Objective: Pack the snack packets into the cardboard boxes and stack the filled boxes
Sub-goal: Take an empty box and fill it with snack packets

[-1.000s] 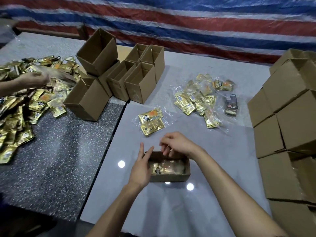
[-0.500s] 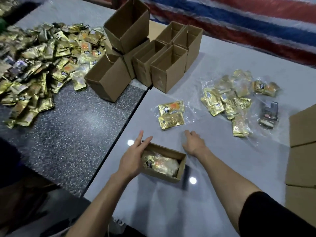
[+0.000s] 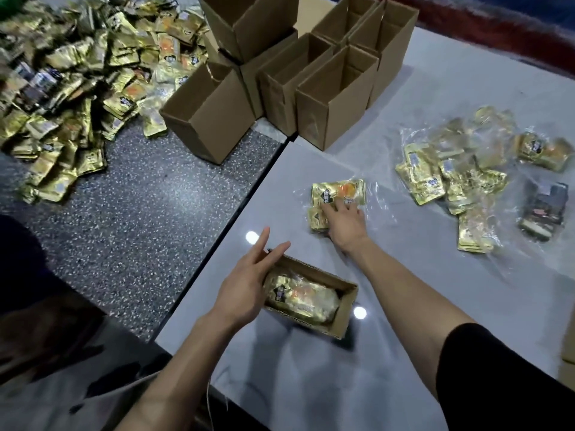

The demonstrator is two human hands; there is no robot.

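Observation:
An open cardboard box lies on the light table in front of me with gold snack packets inside. My left hand rests against the box's left end, fingers straight. My right hand reaches forward and lies on a clear bag of gold packets just beyond the box, fingers spread over it. A further heap of bagged gold packets lies to the right.
Several empty upright cardboard boxes stand at the back centre. A large pile of loose gold packets covers the dark speckled table on the left. A dark packet bundle lies far right.
My right hand left the box and moved forward onto the bagged packets. The view shifted left and down; my left hand stayed at the box's left end.

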